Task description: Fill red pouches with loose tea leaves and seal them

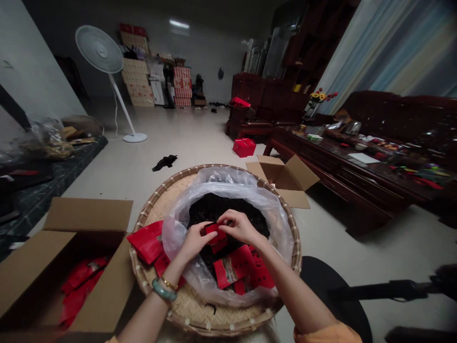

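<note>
Both my hands meet over a clear plastic bag (178, 216) filled with dark, black contents (207, 205). Between them is a small red packet (213, 229). My left hand (195, 242) pinches its left side, thumb across the front. With bent fingers, my right hand (240, 227) grips the packet's upper right edge. Larger red packets (233, 267) with a printed picture lie inside the bag, below my right hand. More red pouches (148, 240) rest at the left of the round woven bamboo tray (194, 317), which carries the bag.
An open cardboard box (103, 305) with red packets stands at left; another open box (285, 178) is beyond the tray at right. A dark wooden table (335, 166) runs along the right. A white fan (123, 105) stands behind, and a black round base (332, 295) at lower right.
</note>
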Demonstrator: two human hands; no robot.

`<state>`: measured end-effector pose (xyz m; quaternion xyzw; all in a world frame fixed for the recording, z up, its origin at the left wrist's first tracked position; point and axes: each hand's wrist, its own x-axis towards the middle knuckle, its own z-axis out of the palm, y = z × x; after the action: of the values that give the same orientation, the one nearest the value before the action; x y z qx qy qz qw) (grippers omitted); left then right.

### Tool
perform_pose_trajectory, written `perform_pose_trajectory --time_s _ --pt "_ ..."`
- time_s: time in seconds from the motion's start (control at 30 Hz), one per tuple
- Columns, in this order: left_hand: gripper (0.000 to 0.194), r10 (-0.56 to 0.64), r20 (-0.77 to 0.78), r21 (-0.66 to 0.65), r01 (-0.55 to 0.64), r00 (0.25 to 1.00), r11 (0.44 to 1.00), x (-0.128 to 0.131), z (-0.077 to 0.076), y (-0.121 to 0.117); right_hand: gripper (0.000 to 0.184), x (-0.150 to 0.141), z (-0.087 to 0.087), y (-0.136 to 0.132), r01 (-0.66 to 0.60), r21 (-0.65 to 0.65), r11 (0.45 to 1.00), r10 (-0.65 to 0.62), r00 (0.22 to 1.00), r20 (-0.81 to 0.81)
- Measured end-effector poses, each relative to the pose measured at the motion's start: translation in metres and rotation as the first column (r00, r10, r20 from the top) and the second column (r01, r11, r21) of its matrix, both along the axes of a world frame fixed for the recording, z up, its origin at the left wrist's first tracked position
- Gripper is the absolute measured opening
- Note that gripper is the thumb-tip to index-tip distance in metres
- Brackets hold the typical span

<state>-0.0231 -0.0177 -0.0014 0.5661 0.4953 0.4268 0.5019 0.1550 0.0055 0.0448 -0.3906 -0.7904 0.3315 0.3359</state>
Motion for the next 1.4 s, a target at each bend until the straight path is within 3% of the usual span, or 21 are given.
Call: perform_pose_trajectory --time_s 0.13,0.23,0.33,0.4,0.67,0.87,1.1,1.17,1.27,1.4 --pt "0.034 -0.050 -0.138 0.081 0.062 0.989 0.995 0.004 -0.005 -0.004 0.011 0.013 0.018 -0.008 -0.088 0.115 0.989 0.046 0.945 0.323" --pt "0.027 -0.079 -0.224 0.103 0.104 0.971 0.989 0.007 -0.006 -0.005 0.013 0.014 0.025 -0.007 -0.108 0.207 0.972 -0.035 0.810 0.586" --pt "0.027 -0.098 -0.190 0.091 0.117 0.977 0.989 0.009 -0.009 -0.003 0.016 0.009 0.026 -0.003 -0.139 0.208 0.968 -0.056 0.690 0.722" --pt "0.028 -0.107 -0.139 0.072 0.118 0.984 0.990 0.009 -0.012 -0.001 0.019 0.006 0.025 0.000 -0.148 0.186 0.971 -0.041 0.665 0.745" --pt "0.037 -0.049 -0.066 0.040 0.052 0.997 0.998 0.004 -0.014 -0.001 0.015 0.013 0.030 0.000 -0.118 0.298 0.947 -0.108 0.756 0.645" --pt "0.033 -0.053 -0.093 0.033 0.056 0.994 0.998 0.006 -0.018 -0.001 0.024 0.015 0.019 0.007 -0.237 0.224 0.946 0.032 0.752 0.659" --pt "0.033 -0.113 -0.028 -0.001 0.113 0.993 0.994 0.006 -0.016 -0.002 0.019 0.014 0.019 0.009 -0.259 0.149 0.954 0.110 0.768 0.632" --pt "0.037 -0.132 0.012 -0.033 0.132 0.991 0.991 0.005 -0.013 -0.002 0.016 0.015 0.018 0.009 -0.210 0.138 0.968 0.110 0.846 0.522" --pt "0.042 -0.131 0.064 -0.070 0.136 0.989 0.988 0.004 -0.009 0.000 0.031 0.014 0.009 0.009 -0.034 0.028 0.999 0.028 0.976 0.215" --pt "0.039 -0.113 0.117 -0.032 0.117 0.987 0.993 0.002 -0.004 0.002 0.020 0.008 -0.008 0.012 0.164 -0.223 0.961 -0.170 0.985 -0.005"
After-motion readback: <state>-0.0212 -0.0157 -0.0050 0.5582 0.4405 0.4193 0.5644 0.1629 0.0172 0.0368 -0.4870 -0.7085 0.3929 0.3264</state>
